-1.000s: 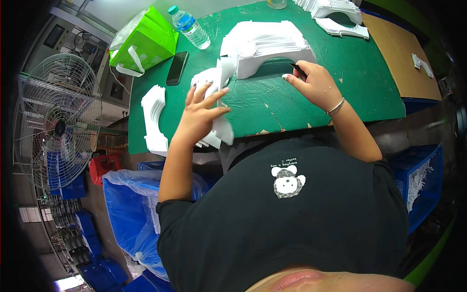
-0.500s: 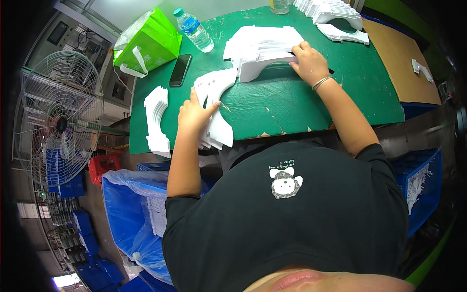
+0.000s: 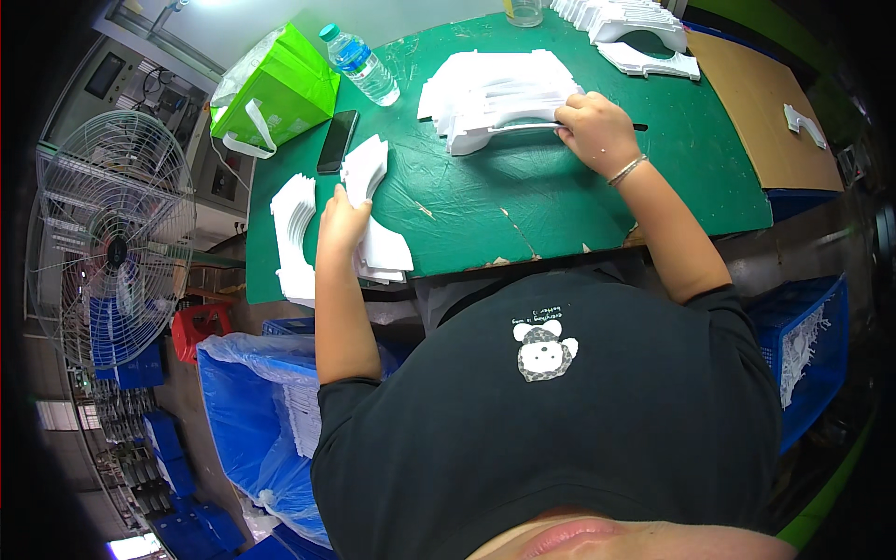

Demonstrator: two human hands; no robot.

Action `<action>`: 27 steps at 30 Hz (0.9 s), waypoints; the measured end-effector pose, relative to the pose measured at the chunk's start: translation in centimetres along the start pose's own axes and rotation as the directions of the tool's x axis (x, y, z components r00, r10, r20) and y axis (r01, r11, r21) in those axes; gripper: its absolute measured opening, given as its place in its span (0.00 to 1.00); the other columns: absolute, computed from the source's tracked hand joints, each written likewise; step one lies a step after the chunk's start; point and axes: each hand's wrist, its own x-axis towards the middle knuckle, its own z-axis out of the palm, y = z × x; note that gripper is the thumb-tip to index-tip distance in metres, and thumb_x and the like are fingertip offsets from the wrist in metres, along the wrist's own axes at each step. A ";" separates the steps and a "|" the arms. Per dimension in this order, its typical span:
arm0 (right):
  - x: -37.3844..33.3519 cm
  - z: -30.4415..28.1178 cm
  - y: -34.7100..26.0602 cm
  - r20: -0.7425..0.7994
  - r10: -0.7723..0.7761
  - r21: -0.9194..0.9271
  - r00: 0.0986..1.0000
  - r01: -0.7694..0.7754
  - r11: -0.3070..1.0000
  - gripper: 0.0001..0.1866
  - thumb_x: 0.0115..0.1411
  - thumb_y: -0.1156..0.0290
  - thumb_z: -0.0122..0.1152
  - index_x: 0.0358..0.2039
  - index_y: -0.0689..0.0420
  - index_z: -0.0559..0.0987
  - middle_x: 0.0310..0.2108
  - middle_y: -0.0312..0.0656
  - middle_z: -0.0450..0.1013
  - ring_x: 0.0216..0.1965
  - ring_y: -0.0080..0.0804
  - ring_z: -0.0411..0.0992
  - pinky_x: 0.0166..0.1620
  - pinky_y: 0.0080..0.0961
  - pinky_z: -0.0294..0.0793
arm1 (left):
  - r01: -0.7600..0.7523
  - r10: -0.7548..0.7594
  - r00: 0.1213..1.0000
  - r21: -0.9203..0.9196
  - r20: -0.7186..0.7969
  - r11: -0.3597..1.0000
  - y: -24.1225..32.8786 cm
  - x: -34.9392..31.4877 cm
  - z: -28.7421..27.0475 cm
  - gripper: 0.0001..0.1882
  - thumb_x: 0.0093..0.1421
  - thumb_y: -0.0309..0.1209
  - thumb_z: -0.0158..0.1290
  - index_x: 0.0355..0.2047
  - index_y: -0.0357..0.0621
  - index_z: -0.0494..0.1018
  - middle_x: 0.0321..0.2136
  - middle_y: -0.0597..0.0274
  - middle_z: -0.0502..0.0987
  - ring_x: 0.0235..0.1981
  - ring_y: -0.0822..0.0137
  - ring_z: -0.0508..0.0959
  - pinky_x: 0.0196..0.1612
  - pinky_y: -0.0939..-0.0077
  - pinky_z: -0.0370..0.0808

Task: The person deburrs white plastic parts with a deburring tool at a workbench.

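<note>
On the green table, my left hand is closed round a small stack of white arched plastic pieces, which stands near the table's front edge. My right hand is closed at the right end of a larger pile of white arched pieces. A slim tool passes through its fingers: a thin light length shows on the left and a dark end on the right. Its exact kind is hard to make out. To the left of my left hand stands another white stack.
Along the back left are a phone, a water bottle and a green bag. More white pieces lie back right, beside a cardboard sheet. Blue crates flank me; a large fan stands left.
My left hand has moved left with its stack, away from the larger pile, opening a gap between them. My right hand has shifted slightly, and the tool's light length now shows along the pile's front.
</note>
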 end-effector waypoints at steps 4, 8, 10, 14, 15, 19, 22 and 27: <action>-0.1 -3.4 -0.3 0.072 -0.016 0.206 0.997 0.000 0.979 0.08 0.51 0.67 0.67 0.28 0.55 0.79 0.26 0.37 0.74 0.31 0.33 0.73 0.34 0.28 0.73 | -0.173 0.251 0.878 0.220 -0.407 0.960 1.7 -2.1 1.4 0.39 0.57 0.47 0.58 0.60 0.31 0.61 0.57 0.37 0.67 0.57 0.44 0.68 0.59 0.55 0.66; -0.9 -6.6 -1.2 0.375 -0.043 0.766 0.926 -0.283 0.577 0.10 0.57 0.66 0.66 0.31 0.60 0.78 0.23 0.35 0.72 0.27 0.18 0.65 0.33 0.20 0.68 | -0.658 0.625 0.751 -0.159 -0.211 0.736 7.3 -6.2 1.3 0.41 0.55 0.47 0.61 0.60 0.31 0.61 0.57 0.41 0.68 0.57 0.49 0.69 0.59 0.61 0.65; -1.4 -7.0 -1.5 0.445 -0.174 0.870 0.879 -0.377 0.319 0.11 0.58 0.67 0.66 0.30 0.61 0.77 0.23 0.29 0.70 0.28 0.15 0.64 0.32 0.18 0.66 | -0.565 0.584 0.808 -0.379 -0.076 0.732 9.7 -8.5 1.1 0.40 0.56 0.47 0.61 0.60 0.31 0.62 0.55 0.44 0.69 0.56 0.52 0.70 0.59 0.62 0.65; -1.9 -7.5 -2.2 0.514 -0.231 0.850 0.826 -0.452 0.271 0.10 0.57 0.69 0.67 0.28 0.60 0.76 0.23 0.27 0.68 0.27 0.13 0.61 0.30 0.15 0.62 | -0.618 0.729 0.614 -0.759 -0.302 0.206 10.8 -9.6 4.3 0.38 0.58 0.49 0.60 0.58 0.32 0.64 0.49 0.51 0.74 0.52 0.58 0.73 0.57 0.63 0.67; -2.0 -7.8 -2.5 0.529 -0.195 0.830 0.826 -0.456 0.320 0.10 0.57 0.68 0.67 0.27 0.60 0.76 0.22 0.27 0.68 0.26 0.14 0.61 0.30 0.16 0.62 | -0.745 0.799 0.471 -0.654 -0.374 0.133 12.0 -10.0 3.4 0.31 0.64 0.46 0.54 0.56 0.31 0.65 0.46 0.51 0.75 0.47 0.59 0.76 0.53 0.62 0.71; -2.2 -8.5 -2.7 0.556 -0.209 0.788 0.805 -0.429 0.442 0.09 0.58 0.68 0.65 0.30 0.60 0.76 0.23 0.29 0.68 0.27 0.15 0.61 0.31 0.16 0.63 | -0.522 0.616 0.680 -0.852 -0.397 0.028 14.4 -12.5 3.5 0.19 0.71 0.37 0.41 0.51 0.30 0.67 0.43 0.49 0.76 0.39 0.62 0.79 0.43 0.65 0.77; -2.4 -8.4 -2.7 0.469 -0.149 0.818 0.871 -0.364 0.446 0.08 0.60 0.69 0.60 0.35 0.61 0.77 0.28 0.32 0.67 0.30 0.18 0.63 0.34 0.18 0.65 | -0.452 0.568 0.753 -0.889 -0.333 0.078 14.5 -13.5 3.5 0.18 0.71 0.36 0.42 0.49 0.30 0.68 0.41 0.49 0.77 0.36 0.63 0.79 0.41 0.65 0.77; -2.5 -8.7 -3.6 0.266 -0.118 0.848 0.957 -0.173 0.501 0.12 0.64 0.67 0.54 0.41 0.62 0.78 0.36 0.40 0.71 0.39 0.27 0.69 0.43 0.25 0.70 | -0.383 0.518 0.810 -0.916 -0.274 0.115 14.7 -14.9 3.8 0.17 0.70 0.36 0.42 0.47 0.31 0.69 0.38 0.50 0.77 0.34 0.63 0.79 0.41 0.66 0.77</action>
